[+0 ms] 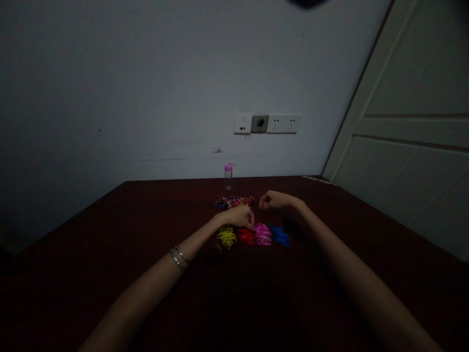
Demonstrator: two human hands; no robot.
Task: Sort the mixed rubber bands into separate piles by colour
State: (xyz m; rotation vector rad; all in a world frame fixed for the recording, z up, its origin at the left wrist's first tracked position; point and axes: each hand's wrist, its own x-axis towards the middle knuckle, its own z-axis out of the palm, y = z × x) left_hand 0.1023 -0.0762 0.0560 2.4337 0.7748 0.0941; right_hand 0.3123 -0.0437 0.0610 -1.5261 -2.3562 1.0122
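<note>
Forearms [146, 298] spread; left hand [240, 216], right hand [274, 200] curled, contents unclear. Red pile [246, 237] beside left hand, apart from yellow pile [226, 237], seemingly against mixing.

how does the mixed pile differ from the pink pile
The mixed pile shows many colours; the pink pile shows one. The mixed pile spreads wider from side to side than the pink pile. The mixed pile lies nearer the bottle; the pink pile lies nearer the person. Both lie on the dark table.

seemingly a home; plain wall [164, 88], sockets [283, 124], panelled door [414, 124].
</note>
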